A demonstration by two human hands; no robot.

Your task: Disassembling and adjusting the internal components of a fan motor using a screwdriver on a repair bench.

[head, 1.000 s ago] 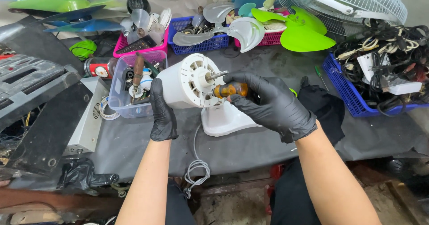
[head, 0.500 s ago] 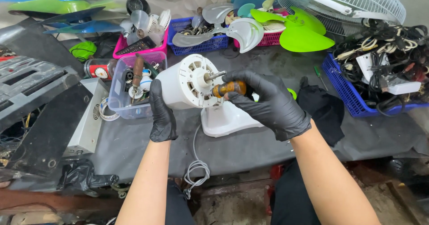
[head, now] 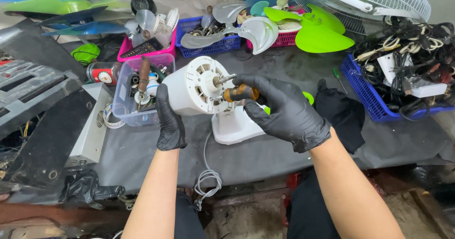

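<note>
At the centre of the frame, the left hand (head: 169, 123) in a black glove has its grip wrapped around the side of a white fan motor (head: 196, 87), held above the grey table (head: 265, 149). The right hand (head: 286, 113) has its grip pinched on a screwdriver (head: 241, 93) with an amber handle, tip at the motor's face beside the shaft. A clear tub (head: 127, 107) sits just left.

Grey workbench (head: 265, 153): plastic baskets (head: 208, 42), clear tub (head: 128, 111), fan base (head: 234, 127).
</note>
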